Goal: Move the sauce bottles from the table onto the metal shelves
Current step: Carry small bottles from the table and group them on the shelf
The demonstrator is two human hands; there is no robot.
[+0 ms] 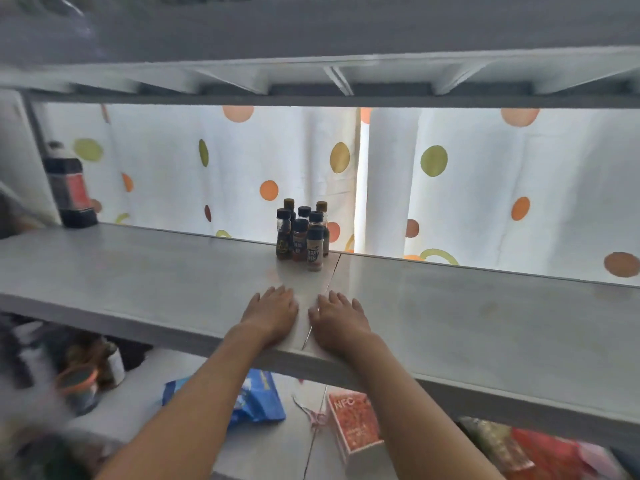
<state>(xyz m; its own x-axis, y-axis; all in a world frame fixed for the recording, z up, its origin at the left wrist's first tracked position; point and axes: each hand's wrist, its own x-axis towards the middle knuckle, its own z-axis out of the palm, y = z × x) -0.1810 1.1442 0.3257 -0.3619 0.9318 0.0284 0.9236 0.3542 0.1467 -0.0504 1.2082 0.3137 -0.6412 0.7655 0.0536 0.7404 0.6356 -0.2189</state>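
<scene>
Two bare forearms reach up from the bottom of the view, and both hands lie palm-down on the front part of the middle shelf [138,271]. The left hand [272,315] and the right hand [337,318] sit just beside each other, one on either side of the seam where two shelf panels meet. Fingers on both are straight and relaxed, flat on the metal, holding nothing.

Further back on the same shelf, near its rear edge and just left of the seam, stands a tight cluster of small bottles [303,235], upright with dark caps, packed together so closely I can't count them for sure. They are apart from the hands, with bare shelf between. Far off at the left end stands a big bottle [69,187] of dark liquid with a red label.

Behind the shelf hangs a white curtain [485,188] with orange and green dots, backlit. Another shelf runs overhead.

Below, on a lower level, I can see a blue bag [261,400], a red-and-white carton [356,424], some jars [83,382] at the left, blurred, and red packets [554,452] at the right.
</scene>
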